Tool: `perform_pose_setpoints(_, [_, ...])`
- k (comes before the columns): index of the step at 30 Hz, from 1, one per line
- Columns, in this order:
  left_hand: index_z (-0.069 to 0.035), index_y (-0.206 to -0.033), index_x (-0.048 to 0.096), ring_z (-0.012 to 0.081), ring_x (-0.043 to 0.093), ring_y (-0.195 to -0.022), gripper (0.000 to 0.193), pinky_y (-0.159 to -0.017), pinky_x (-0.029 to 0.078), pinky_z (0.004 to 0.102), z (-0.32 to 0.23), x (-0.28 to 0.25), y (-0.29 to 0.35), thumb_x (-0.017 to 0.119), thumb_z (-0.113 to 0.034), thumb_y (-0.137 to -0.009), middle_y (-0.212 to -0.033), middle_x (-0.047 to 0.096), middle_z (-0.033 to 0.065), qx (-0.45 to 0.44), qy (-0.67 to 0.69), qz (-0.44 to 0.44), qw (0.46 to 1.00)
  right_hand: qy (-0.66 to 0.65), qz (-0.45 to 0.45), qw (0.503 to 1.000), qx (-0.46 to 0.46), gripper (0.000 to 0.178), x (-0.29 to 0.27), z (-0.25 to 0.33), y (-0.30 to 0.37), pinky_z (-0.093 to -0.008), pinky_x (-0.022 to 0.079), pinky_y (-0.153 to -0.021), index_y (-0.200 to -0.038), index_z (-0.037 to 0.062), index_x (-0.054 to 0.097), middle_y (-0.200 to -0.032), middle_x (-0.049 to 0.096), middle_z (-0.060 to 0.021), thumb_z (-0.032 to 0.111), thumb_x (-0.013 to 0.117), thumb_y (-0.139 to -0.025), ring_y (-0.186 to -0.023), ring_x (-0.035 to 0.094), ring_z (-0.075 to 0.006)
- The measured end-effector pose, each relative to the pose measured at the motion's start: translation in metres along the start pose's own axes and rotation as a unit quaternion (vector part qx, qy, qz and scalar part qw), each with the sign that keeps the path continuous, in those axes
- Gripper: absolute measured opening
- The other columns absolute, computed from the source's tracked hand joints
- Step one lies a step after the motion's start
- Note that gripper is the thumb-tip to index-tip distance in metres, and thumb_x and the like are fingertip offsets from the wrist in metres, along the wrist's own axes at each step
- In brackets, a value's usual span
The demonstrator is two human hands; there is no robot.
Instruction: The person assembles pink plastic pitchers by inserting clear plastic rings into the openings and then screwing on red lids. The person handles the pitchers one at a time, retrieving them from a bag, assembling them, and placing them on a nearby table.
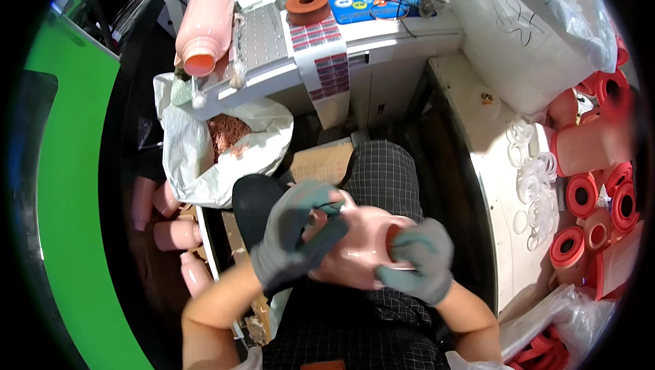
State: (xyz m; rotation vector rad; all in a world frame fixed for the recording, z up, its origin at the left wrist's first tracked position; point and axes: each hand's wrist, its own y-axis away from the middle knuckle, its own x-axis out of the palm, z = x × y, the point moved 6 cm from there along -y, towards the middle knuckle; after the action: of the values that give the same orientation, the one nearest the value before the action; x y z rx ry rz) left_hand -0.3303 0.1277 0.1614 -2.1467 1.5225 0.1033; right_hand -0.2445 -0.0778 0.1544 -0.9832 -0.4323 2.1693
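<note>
A glossy pink plastic bottle lies on its side above my lap, its round mouth turned to the right. My left hand, in a grey-green work glove, is closed around its left end; the fingertips are slightly blurred. My right hand, gloved the same way, grips the rim at the mouth, with fingers at the orange-looking opening and the thumb below. Whether a small tool is in either hand cannot be made out.
A larger pink bottle lies on the white machine beside a brown ring and label strip. Pink scraps fill a white sack. White rings and red-lidded containers crowd the right bench.
</note>
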Motion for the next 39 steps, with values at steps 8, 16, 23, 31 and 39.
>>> perform_pose_setpoints(8, [-0.004,-0.122,0.066,0.0333,0.066,-0.106,0.053,-0.101,0.048,0.0486,-0.010,0.062,0.032,0.076,-0.043,-0.087,-0.123,0.069,0.0136,0.088,-0.082,0.113,0.986,-0.346,0.051,0.741,0.573,0.073,-0.044,-0.055,0.125,-0.0373,0.048,-0.106,-0.149,-0.0051,0.045,-0.137,0.061,-0.0148,0.031,0.069,-0.091,-0.124,0.060,-0.0234])
perform_pose_setpoints(16, [0.008,-0.128,0.051,0.0212,0.067,-0.096,0.068,-0.084,0.055,0.0320,0.311,-0.055,-0.089,0.088,-0.025,-0.080,-0.109,0.067,0.0159,-0.251,0.072,-0.303,0.916,-0.043,-0.227,0.915,0.331,0.100,-0.073,-0.089,0.109,-0.0423,0.032,-0.121,-0.161,-0.0077,0.022,-0.163,0.034,-0.0211,0.041,0.073,-0.091,-0.149,0.037,-0.0311])
perform_pose_setpoints(23, [0.002,-0.137,0.052,0.0102,0.064,-0.081,0.056,-0.074,0.054,0.0274,0.244,0.009,-0.097,0.074,-0.003,-0.086,-0.093,0.068,0.0065,-0.236,-0.014,-0.238,0.942,0.031,-0.180,0.930,0.320,0.105,-0.055,-0.074,0.112,-0.0421,0.041,-0.115,-0.161,-0.0078,0.018,-0.157,0.039,-0.0240,0.013,0.076,-0.076,-0.140,0.048,-0.0315])
perform_pose_setpoints(31, [-0.003,-0.104,0.076,0.0309,0.074,-0.088,0.019,-0.078,0.056,0.0367,0.164,-0.033,-0.081,0.076,-0.010,-0.086,-0.103,0.075,0.0183,-0.056,-0.184,-0.293,0.936,0.088,-0.106,0.959,0.246,0.109,-0.044,-0.065,0.109,-0.0507,0.042,-0.115,-0.165,0.0129,0.025,-0.164,0.025,-0.0280,0.019,0.084,-0.073,-0.146,0.041,-0.0420])
perform_pose_setpoints(39, [-0.003,-0.101,0.074,0.0225,0.068,-0.071,0.016,-0.070,0.054,0.0323,0.130,-0.028,-0.079,0.078,-0.007,-0.085,-0.094,0.071,0.0119,0.025,-0.205,-0.279,0.938,0.162,-0.092,0.955,0.232,0.111,-0.033,-0.038,0.103,-0.0519,0.052,-0.104,-0.163,0.0216,0.029,-0.161,0.028,-0.0299,0.025,0.089,-0.070,-0.140,0.046,-0.0479])
